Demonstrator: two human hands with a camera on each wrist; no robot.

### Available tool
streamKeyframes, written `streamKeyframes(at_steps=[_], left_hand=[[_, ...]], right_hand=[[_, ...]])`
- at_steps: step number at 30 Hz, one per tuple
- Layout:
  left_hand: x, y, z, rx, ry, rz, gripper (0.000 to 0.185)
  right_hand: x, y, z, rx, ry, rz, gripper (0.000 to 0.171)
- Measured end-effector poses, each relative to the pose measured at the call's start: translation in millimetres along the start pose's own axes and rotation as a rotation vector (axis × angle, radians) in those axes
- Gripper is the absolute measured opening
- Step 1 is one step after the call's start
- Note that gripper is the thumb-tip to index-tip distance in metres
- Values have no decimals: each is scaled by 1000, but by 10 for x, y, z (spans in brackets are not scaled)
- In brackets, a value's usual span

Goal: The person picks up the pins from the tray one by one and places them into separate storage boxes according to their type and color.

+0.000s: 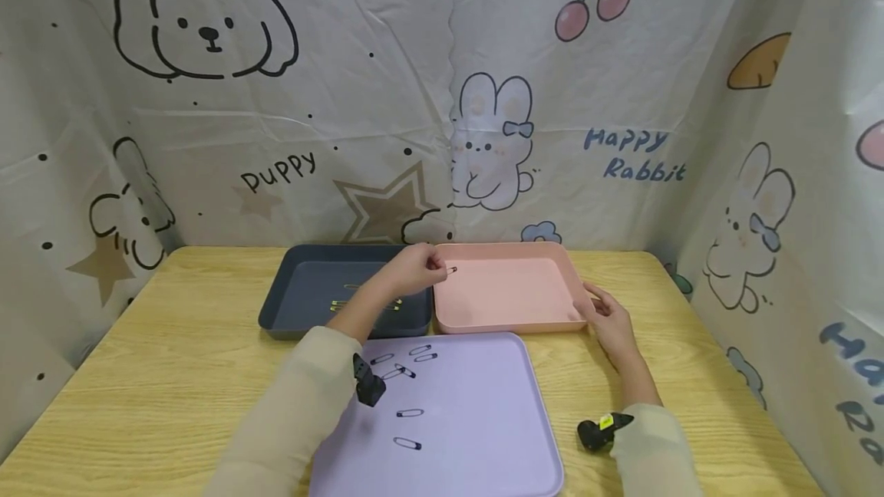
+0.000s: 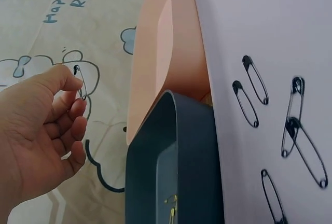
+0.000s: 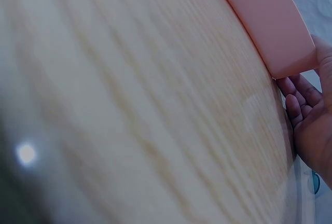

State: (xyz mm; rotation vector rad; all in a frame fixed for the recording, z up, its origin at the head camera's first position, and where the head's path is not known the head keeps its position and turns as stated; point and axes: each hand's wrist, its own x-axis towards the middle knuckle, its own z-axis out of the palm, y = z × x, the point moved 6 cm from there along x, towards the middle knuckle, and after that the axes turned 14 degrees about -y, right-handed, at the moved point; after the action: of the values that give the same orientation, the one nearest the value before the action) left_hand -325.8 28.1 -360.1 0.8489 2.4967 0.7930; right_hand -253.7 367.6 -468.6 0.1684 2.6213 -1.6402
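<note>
Pins (image 1: 407,411) lie on purple tray (image 1: 483,420) beside dark tray (image 1: 304,290), pink tray (image 1: 511,294).

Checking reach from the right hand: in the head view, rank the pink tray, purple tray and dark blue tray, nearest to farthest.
1. pink tray, touching the right hand at its right corner.
2. purple tray, lower left of the hand.
3. dark blue tray, far left, beyond the pink tray.

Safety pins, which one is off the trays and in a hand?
The black safety pin pinched by the left hand above the pink tray; the others lie in trays.
</note>
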Motion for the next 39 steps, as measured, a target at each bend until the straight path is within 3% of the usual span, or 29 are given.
streamKeyframes(at_steps=[15,22,30,39], left_hand=[[273,71,106,-30,108,5,10],[363,25,221,-120,133,11,7],[425,26,330,-251,227,105,9],[452,-84,459,-277,209,7,9]], right_hand=[[-23,-46,-13,11,-7,-2,61],[-6,-22,-11,30,-5,-5,61],[-12,-31,-22,18,4,-28,60],[0,-15,-2,25,3,-18,60]])
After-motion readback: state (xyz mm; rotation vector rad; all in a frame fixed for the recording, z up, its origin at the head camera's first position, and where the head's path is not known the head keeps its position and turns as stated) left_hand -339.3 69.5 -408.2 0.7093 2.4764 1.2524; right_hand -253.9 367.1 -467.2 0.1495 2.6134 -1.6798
